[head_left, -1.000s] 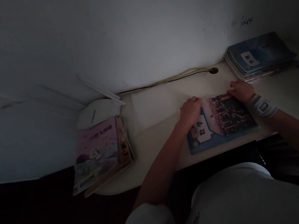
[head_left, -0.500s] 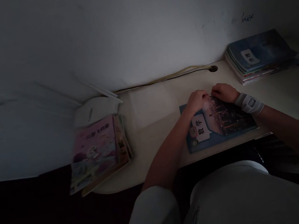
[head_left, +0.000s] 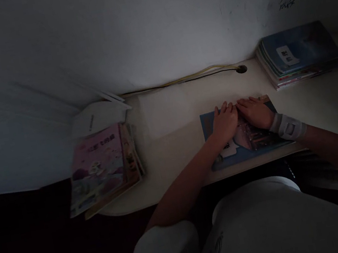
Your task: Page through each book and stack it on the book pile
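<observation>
Pressing book near desk edge, both hands

The left hand and right hand lie side by side, flat on a book at the counter's near edge. A pile of books lies well to their left, a book stack behind them to the right, and a cable behind them.

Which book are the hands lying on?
The blue book in the middle: left hand and right hand lie flat on its cover. The pink pile and the far-right stack are untouched.
</observation>
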`<state>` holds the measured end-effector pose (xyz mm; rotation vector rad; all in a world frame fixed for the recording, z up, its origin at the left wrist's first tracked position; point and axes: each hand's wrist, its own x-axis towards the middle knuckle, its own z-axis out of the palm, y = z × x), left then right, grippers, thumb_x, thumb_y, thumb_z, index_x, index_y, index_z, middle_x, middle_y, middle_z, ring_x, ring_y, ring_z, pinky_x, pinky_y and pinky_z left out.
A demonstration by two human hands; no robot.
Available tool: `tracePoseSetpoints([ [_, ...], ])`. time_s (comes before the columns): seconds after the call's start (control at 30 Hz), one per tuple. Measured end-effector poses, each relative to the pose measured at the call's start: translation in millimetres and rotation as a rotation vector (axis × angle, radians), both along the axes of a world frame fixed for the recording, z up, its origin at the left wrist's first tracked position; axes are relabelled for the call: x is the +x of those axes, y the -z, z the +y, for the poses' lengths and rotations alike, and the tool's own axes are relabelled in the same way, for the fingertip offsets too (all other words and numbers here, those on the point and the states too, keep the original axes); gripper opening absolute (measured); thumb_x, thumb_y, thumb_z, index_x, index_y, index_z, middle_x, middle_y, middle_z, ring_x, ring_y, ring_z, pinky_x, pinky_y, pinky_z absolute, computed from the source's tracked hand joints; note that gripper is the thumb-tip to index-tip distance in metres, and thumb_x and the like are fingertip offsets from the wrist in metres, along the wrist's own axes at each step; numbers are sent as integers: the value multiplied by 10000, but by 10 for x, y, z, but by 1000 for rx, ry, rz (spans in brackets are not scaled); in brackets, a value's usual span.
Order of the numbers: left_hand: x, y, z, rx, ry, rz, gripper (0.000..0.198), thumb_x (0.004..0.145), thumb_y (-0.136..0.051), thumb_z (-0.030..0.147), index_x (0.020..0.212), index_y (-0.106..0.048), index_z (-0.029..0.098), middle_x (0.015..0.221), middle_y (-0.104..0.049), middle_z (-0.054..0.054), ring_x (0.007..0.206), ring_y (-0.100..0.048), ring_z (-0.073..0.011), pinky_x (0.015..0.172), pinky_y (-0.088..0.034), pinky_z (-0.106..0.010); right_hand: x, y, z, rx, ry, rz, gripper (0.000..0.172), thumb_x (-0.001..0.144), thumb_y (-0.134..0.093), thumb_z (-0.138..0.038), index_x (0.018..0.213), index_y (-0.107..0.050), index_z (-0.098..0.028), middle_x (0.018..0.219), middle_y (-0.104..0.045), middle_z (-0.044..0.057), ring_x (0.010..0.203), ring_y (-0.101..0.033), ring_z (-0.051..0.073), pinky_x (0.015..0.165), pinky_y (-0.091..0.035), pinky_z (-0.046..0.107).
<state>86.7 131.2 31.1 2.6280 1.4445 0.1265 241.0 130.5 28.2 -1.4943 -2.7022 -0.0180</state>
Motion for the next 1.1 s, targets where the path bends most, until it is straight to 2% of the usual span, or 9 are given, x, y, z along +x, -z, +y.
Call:
tracePoseSetpoints([
  [0.13, -86, 113, -137, -30, -13, -3, 509, 964, -240, 314, 1419, -338, 106, 1501, -317, -156, 1395, -250, -297, 1121, -156, -527, 120, 102, -41, -29, -72, 80, 461, 954, -336, -297, 1323, -478, -61, 1400, -457, 194, 1316, -398, 277, 1068, -284, 459],
  [0.3, -127, 176, -75, -23, -15, -65, 532, 958, -253, 361, 1423, -331, 115, 1490, -341, -155, 1386, -281, -274, 1133, -145, -487, 164, 116, 20, -44, -80, 130, 551, 957, -294, -434, 1342, -461, -76, 1403, -461, 176, 1312, -405, 267, 1080, -286, 454],
  [0.43, -182, 191, 42, -34, -41, -110, 540, 952, -267, 353, 1407, -350, 76, 1475, -361, -174, 1375, -302, -275, 1133, -163, -460, 213, 111, 67, -72, -60, 134, 608, 945, -303, -468, 1359, -430, -40, 1402, -453, 200, 1313, -402, 274, 1083, -289, 443],
  [0.63, -523, 302, 87, -63, -203, -187, 584, 932, -316, 415, 1390, -367, 55, 1478, -343, -195, 1388, -267, -302, 1131, -171, -450, 531, 195, 39, -38, 67, 134, 630, 938, -298, -484, 1397, -377, -60, 1454, -376, 204, 1367, -306, 309, 1089, -246, 502],
  [0.77, -679, 366, 34, -11, -303, -245, 577, 926, -317, 406, 1372, -385, 46, 1467, -354, -207, 1385, -253, -323, 1119, -182, -470, 646, 273, 24, -2, 125, 158, 633, 935, -298, -484, 1375, -406, -43, 1443, -394, 203, 1361, -307, 315, 1091, -243, 496],
  [0.87, -668, 311, 43, 73, -354, -225, 473, 926, -323, 384, 1254, -528, 111, 1329, -515, -193, 1299, -374, -336, 1088, -198, -510, 631, 298, 35, 31, 144, 182, 608, 933, -309, -468, 1338, -457, -40, 1396, -456, 201, 1313, -376, 311, 1079, -270, 479],
  [0.93, -615, 235, 93, 106, -355, -152, 432, 930, -310, 359, 1113, -613, 110, 1177, -597, -202, 1202, -458, -339, 1035, -268, -499, 614, 298, 44, 55, 134, 188, 590, 932, -317, -462, 1323, -478, -51, 1362, -493, 195, 1271, -423, 306, 1062, -297, 474],
  [1.0, -529, 158, 161, 108, -343, -81, 427, 935, -297, 330, 1024, -641, 92, 1073, -624, -206, 1107, -521, -322, 965, -344, -458, 608, 295, 45, 76, 113, 185, 581, 930, -325, -455, 1306, -494, -46, 1329, -522, 197, 1236, -455, 304, 1050, -317, 465],
  [1.1, -367, 93, 239, 92, -321, -8, 436, 943, -294, 328, 1014, -647, 82, 1034, -638, -195, 1023, -572, -281, 895, -405, -398, 619, 304, 30, 97, 92, 185, 578, 926, -340, -448, 1286, -510, -28, 1293, -546, 207, 1202, -482, 302, 1047, -330, 446],
])
